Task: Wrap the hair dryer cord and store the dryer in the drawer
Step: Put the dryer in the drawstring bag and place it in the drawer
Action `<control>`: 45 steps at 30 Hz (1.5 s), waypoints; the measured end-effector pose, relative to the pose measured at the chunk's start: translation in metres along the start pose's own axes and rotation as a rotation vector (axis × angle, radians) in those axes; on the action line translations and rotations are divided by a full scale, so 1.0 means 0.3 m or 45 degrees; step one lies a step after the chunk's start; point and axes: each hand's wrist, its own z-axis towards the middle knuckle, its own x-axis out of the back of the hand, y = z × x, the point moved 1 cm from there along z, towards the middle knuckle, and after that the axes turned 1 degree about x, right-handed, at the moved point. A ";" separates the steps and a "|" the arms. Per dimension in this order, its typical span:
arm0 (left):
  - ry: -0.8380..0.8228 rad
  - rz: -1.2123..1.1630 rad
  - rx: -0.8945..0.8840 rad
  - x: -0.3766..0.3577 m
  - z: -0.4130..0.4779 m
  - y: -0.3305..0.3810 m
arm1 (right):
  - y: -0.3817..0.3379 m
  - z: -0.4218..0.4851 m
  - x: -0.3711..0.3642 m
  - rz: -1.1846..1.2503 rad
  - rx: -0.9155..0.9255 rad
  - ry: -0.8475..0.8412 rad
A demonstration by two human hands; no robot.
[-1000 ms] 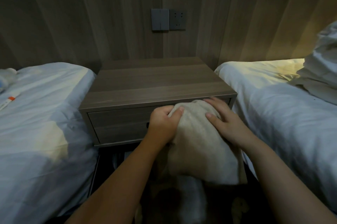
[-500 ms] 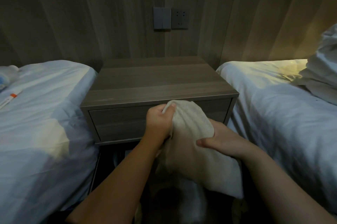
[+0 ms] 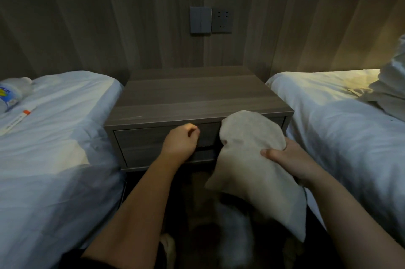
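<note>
Right hand (image 3: pixel 291 163) is gripping beige cloth bag (image 3: pixel 252 159), dryer presumably inside, at 3 o'clock of closed drawer (image 3: pixel 153 137); left hand (image 3: pixel 180 141) is curling, loosely closed and empty, at drawer front, likely to open it.

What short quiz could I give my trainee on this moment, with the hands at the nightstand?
1. True or false: the nightstand drawer stands pulled open.
2. Which hand holds the beige cloth bag? A) left B) right C) both
3. Fill in: the left hand is curled in front of the ____ front.

Key
1. False: the drawer front sits flush with the nightstand.
2. B: only the right hand grips the bag.
3. Drawer.
</note>
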 end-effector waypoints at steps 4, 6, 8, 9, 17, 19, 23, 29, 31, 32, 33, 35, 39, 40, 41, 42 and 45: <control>-0.143 0.323 -0.113 -0.021 -0.009 -0.035 | 0.003 0.005 0.038 0.053 -0.016 0.109; -0.212 0.424 -0.144 -0.042 0.000 -0.036 | 0.002 0.003 0.040 0.053 -0.009 0.112; -0.288 0.498 -0.150 -0.058 0.009 -0.035 | 0.001 0.004 0.040 0.077 -0.013 0.111; -0.333 0.523 -0.150 -0.065 0.010 -0.037 | -0.001 0.004 0.039 0.096 -0.012 0.094; -0.445 0.372 -0.148 -0.074 -0.009 -0.020 | -0.030 -0.014 0.048 0.186 -0.008 0.132; -0.468 0.413 -0.139 -0.062 -0.012 -0.006 | -0.029 -0.019 0.054 0.208 0.005 0.152; -0.135 0.400 -0.412 0.000 -0.038 0.045 | -0.031 -0.020 0.065 0.264 0.026 0.148; 0.038 0.372 -0.458 0.052 -0.032 0.015 | -0.050 -0.032 0.057 0.472 0.040 0.152; 0.041 0.321 -0.408 0.047 -0.035 0.018 | -0.056 -0.039 0.053 0.519 0.044 0.143; 0.075 0.268 -0.385 0.048 -0.036 0.026 | -0.062 -0.042 0.052 0.544 0.044 0.135; 0.104 0.216 -0.359 0.054 -0.036 0.037 | -0.071 -0.049 0.052 0.573 0.047 0.125; 0.130 0.109 -0.279 0.068 -0.034 0.047 | -0.088 -0.055 0.053 0.640 0.080 0.117; 0.012 -0.159 -0.106 0.099 -0.037 0.054 | -0.135 -0.052 0.045 0.739 0.151 0.163; -0.081 -0.299 -0.050 0.107 -0.038 0.055 | -0.146 -0.052 0.042 0.765 0.147 0.173; -0.197 -0.444 0.028 0.116 -0.040 0.059 | -0.156 -0.050 0.039 0.792 0.124 0.174; -0.318 -0.554 0.117 0.121 -0.040 0.057 | -0.161 -0.045 0.037 0.830 0.083 0.160; -0.600 -0.576 0.318 0.131 -0.038 0.042 | -0.169 -0.029 0.028 0.897 -0.040 0.099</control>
